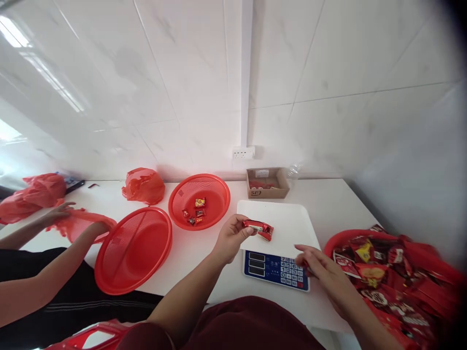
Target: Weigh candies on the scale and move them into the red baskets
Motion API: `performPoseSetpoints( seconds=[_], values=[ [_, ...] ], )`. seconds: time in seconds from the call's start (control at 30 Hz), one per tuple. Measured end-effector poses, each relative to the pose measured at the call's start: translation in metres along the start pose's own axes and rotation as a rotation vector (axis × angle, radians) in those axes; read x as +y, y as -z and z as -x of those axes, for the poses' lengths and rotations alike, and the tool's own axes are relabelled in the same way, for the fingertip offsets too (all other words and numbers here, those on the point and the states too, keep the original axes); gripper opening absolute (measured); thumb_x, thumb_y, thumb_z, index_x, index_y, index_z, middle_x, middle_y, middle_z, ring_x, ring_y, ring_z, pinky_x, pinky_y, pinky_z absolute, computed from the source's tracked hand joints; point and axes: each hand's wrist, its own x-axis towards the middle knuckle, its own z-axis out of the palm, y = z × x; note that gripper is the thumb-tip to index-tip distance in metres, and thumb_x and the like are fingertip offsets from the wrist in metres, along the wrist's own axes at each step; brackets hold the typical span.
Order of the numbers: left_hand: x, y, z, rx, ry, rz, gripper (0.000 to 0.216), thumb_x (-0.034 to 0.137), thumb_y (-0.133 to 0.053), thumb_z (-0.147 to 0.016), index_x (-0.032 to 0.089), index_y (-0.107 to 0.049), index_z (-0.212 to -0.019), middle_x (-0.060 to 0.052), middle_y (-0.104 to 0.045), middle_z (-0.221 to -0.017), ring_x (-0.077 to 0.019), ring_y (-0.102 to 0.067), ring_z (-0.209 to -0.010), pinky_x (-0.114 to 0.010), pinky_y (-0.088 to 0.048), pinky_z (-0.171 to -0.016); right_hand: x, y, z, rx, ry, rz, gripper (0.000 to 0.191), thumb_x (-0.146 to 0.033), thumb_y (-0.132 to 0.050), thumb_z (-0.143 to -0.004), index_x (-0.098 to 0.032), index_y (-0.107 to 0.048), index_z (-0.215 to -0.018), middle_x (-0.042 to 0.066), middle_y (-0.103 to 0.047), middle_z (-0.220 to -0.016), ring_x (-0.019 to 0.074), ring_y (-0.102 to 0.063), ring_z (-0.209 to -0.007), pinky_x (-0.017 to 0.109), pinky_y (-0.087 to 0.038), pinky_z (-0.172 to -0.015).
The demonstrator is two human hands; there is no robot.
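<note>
My left hand (233, 236) pinches a red-wrapped snack pack (258, 225) above the white weighing tray (277, 216) of a digital scale. Another red wrapper end shows just below it, and I cannot tell whether it is a separate pack. Over the right side of the scale's blue keypad (273, 270), my right hand (323, 270) is closed, with a bit of dark red showing between its fingers; what it is I cannot make out. To the right of that hand, a red basket (333, 239) is heaped with red-wrapped chocolates and other sweets (375, 272).
A red basket (215, 187) with several small sweets (199, 213) stands left of the scale, beside another red basket (134, 253). A cardboard box (268, 192) stands behind. At left, another person's hands (62, 212) handle a red plastic bag (82, 224); another red bag (144, 186) lies near the wall.
</note>
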Motion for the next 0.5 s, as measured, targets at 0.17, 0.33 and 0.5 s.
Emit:
performPoseSetpoints(
  seconds=[0.17,0.33,0.5],
  values=[
    [0.011,0.01,-0.003,0.136,0.054,0.062,0.035,0.038,-0.079,-0.064,0.016,-0.054,-0.076,-0.001,-0.069,-0.079,-0.0137,-0.064,-0.077,-0.03,-0.049,-0.077,0.051,0.026,-0.01,0.192,-0.121,0.088,0.054,-0.064,-0.05,-0.066,-0.021,-0.065,-0.097,0.008,-0.07,-0.084,0.0258,-0.064,-0.085,0.033,-0.052,-0.067],
    [0.013,0.011,-0.005,0.182,0.174,0.141,0.041,0.039,-0.081,-0.06,0.015,-0.051,-0.075,-0.003,-0.069,-0.08,-0.0155,-0.067,-0.073,-0.03,-0.05,-0.072,0.087,0.037,-0.016,0.266,-0.124,0.3,0.049,-0.063,-0.049,-0.062,-0.024,-0.065,-0.088,0.009,-0.072,-0.086,0.0299,-0.066,-0.085,0.039,-0.051,-0.074],
    [0.014,0.012,-0.004,0.189,0.189,0.149,0.043,0.043,-0.081,-0.059,0.014,-0.054,-0.077,-0.005,-0.069,-0.074,-0.0154,-0.067,-0.07,-0.028,-0.05,-0.07,0.124,0.048,-0.027,0.343,0.03,0.486,0.053,-0.062,-0.046,-0.064,-0.021,-0.065,-0.091,0.012,-0.071,-0.097,0.0319,-0.064,-0.092,0.044,-0.049,-0.082]
  ],
)
